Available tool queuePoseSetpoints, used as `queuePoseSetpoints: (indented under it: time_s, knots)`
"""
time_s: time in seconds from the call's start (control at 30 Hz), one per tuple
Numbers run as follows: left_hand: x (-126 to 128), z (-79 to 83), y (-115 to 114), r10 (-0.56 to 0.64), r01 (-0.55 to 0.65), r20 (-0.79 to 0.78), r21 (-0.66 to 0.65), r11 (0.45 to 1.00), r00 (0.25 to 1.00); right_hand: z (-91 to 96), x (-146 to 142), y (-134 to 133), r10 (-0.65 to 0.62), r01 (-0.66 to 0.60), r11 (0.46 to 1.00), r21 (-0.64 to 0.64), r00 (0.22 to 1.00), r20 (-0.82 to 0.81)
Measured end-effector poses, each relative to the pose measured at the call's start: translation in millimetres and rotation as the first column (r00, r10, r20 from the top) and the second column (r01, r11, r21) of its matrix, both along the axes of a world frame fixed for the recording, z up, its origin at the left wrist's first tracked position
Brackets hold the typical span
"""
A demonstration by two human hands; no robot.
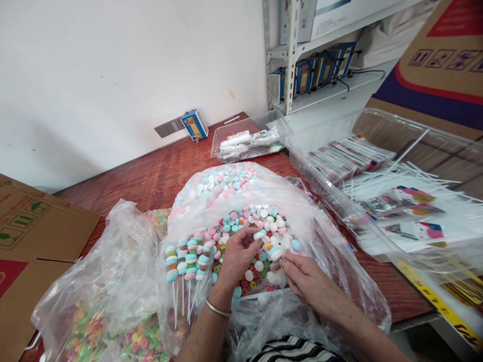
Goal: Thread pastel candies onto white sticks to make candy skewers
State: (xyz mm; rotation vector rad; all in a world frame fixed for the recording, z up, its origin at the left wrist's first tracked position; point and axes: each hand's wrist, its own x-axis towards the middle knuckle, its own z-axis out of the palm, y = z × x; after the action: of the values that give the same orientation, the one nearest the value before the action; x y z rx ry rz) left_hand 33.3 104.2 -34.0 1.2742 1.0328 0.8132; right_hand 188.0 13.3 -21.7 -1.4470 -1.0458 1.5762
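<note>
My right hand pinches a partly strung candy skewer with white, blue and orange pieces; its stick is mostly hidden by my fingers. Close by on the left, my left hand, a bangle on its wrist, has thumb and forefinger closed on a blue-and-white candy piece near the skewer's tip. Both hands are over an open plastic bag of pink, blue and white round candies, with coloured ring candies among them. Several finished candy skewers lie left of my left hand, their white sticks toward me.
A clear bag of ring gummies lies front left beside a cardboard box. At right, a large clear tray holds white sticks and printed packets. A smaller clear bin and a blue device stand near the wall; metal shelving rises behind.
</note>
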Motion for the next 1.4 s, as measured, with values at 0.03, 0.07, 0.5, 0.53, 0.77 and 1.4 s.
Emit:
queuePoseSetpoints:
  time_s: [0.03,0.07,0.5,0.53,0.77,1.4]
  knots:
    - [0.0,-1.4,-0.9,0.005,-0.005,-0.013,0.024,1.0,1.0,0.9,-0.4,0.2,-0.001,0.001,1.0,0.002,1.0,0.008]
    - [0.1,-2.8,-1.7,0.012,-0.011,-0.032,0.053,0.999,0.999,1.7,-1.1,0.5,-0.005,0.005,1.0,0.006,1.0,0.016]
    - [-2.3,-1.9,-37.8,0.089,0.013,-0.245,0.386,0.923,0.965,-11.8,-8.5,1.1,0.053,-0.083,0.988,0.13,0.973,0.223]
    - [-6.2,-1.8,-42.4,0.085,0.036,-0.274,0.409,0.912,0.958,-14.0,-8.5,0.6,0.059,-0.106,0.981,0.165,0.963,0.264]
    - [-54.6,-3.8,-40.5,0.315,0.082,-0.61,0.533,0.842,0.727,-26.1,-7.3,-4.3,0.044,-0.124,0.983,0.139,0.879,0.475]
    - [-26.5,-7.5,-3.0,0.283,0.351,-0.825,0.482,0.803,0.489,-27.6,-3.0,-8.0,0.042,-0.193,0.967,0.165,0.763,0.645]
